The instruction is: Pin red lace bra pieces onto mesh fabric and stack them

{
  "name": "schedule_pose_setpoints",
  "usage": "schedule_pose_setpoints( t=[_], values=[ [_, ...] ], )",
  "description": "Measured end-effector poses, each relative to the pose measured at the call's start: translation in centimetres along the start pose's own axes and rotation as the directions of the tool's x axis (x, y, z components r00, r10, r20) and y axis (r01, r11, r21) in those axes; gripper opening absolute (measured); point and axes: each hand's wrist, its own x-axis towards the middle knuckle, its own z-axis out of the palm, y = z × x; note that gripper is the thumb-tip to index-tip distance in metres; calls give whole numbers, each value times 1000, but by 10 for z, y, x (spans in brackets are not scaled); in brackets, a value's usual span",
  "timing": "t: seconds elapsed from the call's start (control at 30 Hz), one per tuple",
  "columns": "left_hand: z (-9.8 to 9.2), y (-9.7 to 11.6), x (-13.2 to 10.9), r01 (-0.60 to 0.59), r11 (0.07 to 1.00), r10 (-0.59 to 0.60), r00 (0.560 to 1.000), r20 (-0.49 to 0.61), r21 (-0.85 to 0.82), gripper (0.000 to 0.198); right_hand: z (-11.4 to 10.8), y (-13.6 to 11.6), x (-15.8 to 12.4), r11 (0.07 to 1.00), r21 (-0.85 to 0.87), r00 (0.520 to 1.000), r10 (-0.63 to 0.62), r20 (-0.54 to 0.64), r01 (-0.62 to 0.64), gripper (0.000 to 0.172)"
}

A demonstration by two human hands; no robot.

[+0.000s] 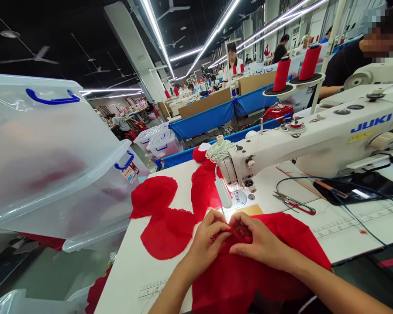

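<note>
Two grips, left hand (208, 239) and right hand (261, 240), pinch cloth (239, 274), probably aligning edges. Snips (294, 205) sit near, presumably for reach.

Left fingers (217, 227) and right fingers (247, 221) pinch red fabric (231, 277) near a sewing machine (281, 146)

Overhead the ceiling (85, 17) is dark, with bright strip lights (157, 35) running away from me down the hall and fans (36, 56) hanging among them. A pale pillar (127, 37) slants across my view. Big clear bins (46, 131) with blue handles (52, 98) crowd the left edge of the white bench (127, 266), above a grey-green floor (74, 270). More bins (163, 141) sit past its far left corner. Beyond the far edge, blue cloth (201, 120) hangs below brown panels (206, 104).
</note>
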Motion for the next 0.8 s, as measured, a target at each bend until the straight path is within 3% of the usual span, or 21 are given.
schedule_pose_setpoints(
  t=[0.1, 0.2, 0.27, 0.37, 0.43, 0.53, 0.6, 0.7, 0.8],
  values=[
    [-4, 4, -4, 28, 998, -26, 999, 23, -54, 21, -3, 1, 2, 994, -111, 1000, -15, -24, 12, 20],
    [-12, 8, -5, 98, 992, -84, 982, 170, -80, 30, -9, 0, 2, 990, -76, 991, -121, -56, 117, 21],
    [-17, 9, -6, 99, 995, -98, 962, 253, 11, 34, -12, -1, 0, 984, -17, 980, -176, -89, 175, 22],
    [-26, 10, -11, 96, 993, -108, 970, 218, 66, 37, -15, -1, -2, 969, 68, 968, -228, -103, 236, 23],
    [-35, 11, -16, 133, 984, -110, 977, 182, -118, 44, -14, 1, -4, 963, 111, 966, -232, -114, 245, 26],
    [-51, 19, -26, 134, 909, -65, 981, 183, -395, 53, -12, 6, -5, 970, 125, 977, -198, -84, 208, 27],
    [-60, 25, -33, 148, 911, -70, 975, 210, -385, 53, -10, 9, -7, 978, 127, 986, -161, -40, 164, 29],
    [-70, 28, -44, 317, 896, -234, 932, 275, -311, 47, -6, 12, -8, 985, 152, 996, -88, 16, 84, 31],
    [-85, 20, -51, 440, 807, -403, 898, 177, -393, 44, -1, 14, -7, 988, 152, 992, -3, 128, -17, 28]
  ],
)
